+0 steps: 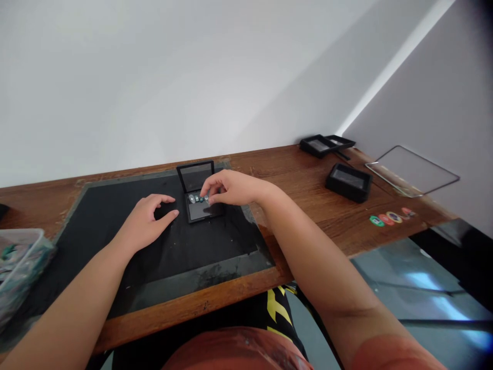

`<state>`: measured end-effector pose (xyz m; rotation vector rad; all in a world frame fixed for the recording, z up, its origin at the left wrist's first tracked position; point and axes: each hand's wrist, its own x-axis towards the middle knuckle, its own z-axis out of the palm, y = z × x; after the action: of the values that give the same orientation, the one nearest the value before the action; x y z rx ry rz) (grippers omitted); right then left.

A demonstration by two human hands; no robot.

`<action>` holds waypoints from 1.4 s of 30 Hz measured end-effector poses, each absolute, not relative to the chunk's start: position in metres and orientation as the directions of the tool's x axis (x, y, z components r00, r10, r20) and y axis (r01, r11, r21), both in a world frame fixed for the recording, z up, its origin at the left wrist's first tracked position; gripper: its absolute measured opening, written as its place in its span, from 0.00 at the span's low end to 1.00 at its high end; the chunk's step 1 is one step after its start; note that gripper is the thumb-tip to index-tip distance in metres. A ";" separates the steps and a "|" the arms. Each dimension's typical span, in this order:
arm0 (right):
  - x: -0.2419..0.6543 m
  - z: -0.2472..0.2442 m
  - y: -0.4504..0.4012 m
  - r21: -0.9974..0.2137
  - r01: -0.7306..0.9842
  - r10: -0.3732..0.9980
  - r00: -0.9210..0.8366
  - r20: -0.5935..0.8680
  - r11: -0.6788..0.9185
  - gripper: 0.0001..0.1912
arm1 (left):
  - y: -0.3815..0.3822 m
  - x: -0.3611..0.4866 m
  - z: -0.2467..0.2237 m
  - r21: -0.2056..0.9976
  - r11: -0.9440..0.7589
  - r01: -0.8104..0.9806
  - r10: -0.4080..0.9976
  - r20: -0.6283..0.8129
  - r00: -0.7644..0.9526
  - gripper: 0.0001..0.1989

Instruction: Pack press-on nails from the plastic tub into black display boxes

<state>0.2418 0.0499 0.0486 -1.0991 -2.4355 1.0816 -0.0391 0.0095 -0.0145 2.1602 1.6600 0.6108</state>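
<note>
Centrally placed case (197, 213): black, hinged, open on the dark mat (215, 241); lid (196, 177) raised at the far side.
Small pieces (192, 198): clear and teal, set in a row along the far part of the case's base.
Right hand (231, 186): above the right part of the case, fingers curled, thumb and forefinger close together at the row's right end; whether a piece is pinched cannot be told.
Left hand (151, 218): just beside the case's left edge, thumb and fingers spread, holding nothing.
Plastic tub (41, 236): at the far left, translucent, filled with bagged items.
Wooden table (288, 169), right side: black box (346, 192); flat black trays (316, 152) behind it; coloured discs (377, 221) in a row nearer the front edge.
</note>
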 end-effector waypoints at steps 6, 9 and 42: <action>0.239 0.045 0.048 -0.915 0.306 0.659 -0.750 -0.061 0.263 0.10 | 0.001 -0.026 -0.017 0.518 -0.271 0.811 0.956 0.244 0.164 0.22; 0.236 0.045 0.047 -0.932 0.249 0.639 -0.768 -0.026 0.262 0.10 | -0.007 -0.016 -0.013 0.518 -0.335 0.787 0.925 0.341 0.169 0.21; 0.214 0.039 0.036 -0.820 0.221 0.701 -0.659 0.273 0.527 0.12 | -0.015 -0.001 0.004 0.923 -0.126 0.363 0.992 0.118 0.044 0.14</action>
<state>0.2139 0.0364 0.0390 -0.7450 -2.1732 1.0515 -0.0012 -0.0153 0.0035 1.5888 1.4017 1.0845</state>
